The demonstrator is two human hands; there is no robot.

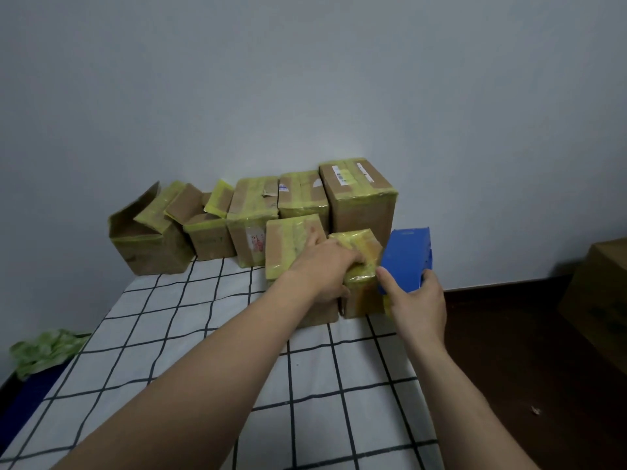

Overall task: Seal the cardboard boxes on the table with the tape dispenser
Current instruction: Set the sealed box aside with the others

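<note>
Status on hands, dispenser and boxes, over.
Left hand grips small front box. Right hand holds blue tape dispenser at that box's right side. Far-left box and neighbour unsealed, flaps up. Nothing in the way.

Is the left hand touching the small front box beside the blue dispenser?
Touching. In the head view the left hand grips the small front box, its fingers curled over the top edge with no gap.

Our right hand point(419, 300) hides the dispenser's point(407, 256) underside, and the frame edge cuts off a far-right box point(600, 293).
</note>
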